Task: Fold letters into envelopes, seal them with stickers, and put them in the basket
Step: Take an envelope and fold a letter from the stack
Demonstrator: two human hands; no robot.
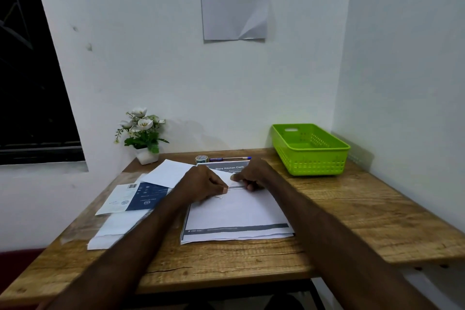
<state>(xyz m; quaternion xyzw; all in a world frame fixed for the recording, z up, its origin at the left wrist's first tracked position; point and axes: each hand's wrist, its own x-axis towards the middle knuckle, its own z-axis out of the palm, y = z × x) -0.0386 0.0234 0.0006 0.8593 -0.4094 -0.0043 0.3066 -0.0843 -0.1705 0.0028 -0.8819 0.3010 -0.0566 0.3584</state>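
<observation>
The letter (236, 209) is being folded at tabletop (352, 209) centre; its far edge is pinched by left hand (205, 184) and right hand (251, 175). Creasing is required next. The basket (310, 150), far right, is empty.

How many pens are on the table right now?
1. A blue ballpoint pen lies at the back of the wooden table, beside the tape roll. Papers could hide others.

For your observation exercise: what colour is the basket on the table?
Bright lime green basket, with perforated sides; seen in the head view.
</observation>
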